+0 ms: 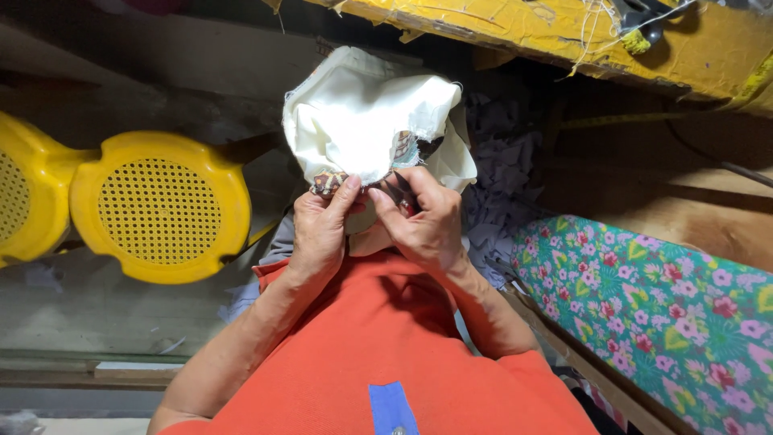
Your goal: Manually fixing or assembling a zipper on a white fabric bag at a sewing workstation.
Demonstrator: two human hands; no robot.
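A person in an orange shirt [354,354] looks down at a bundle of cream cloth [362,121] held up in front of the chest, and everything here is placed relative to it. Both hands meet at its lower edge: the left hand [320,229] pinches a patterned brown trim [328,184] there, and the right hand [423,225], touching the left, grips what appears to be a small dark snipping tool [400,192] against the same edge. The step in hand looks like trimming or picking at a seam; the next move calls for fine, steady fingertip control. The tool's tip and the seam itself are hidden by fingers. Left of the cloth sit two yellow perforated stools [157,205], one cut off. Right of it lies floral fabric [660,306]; behind it, grey scraps [499,173].
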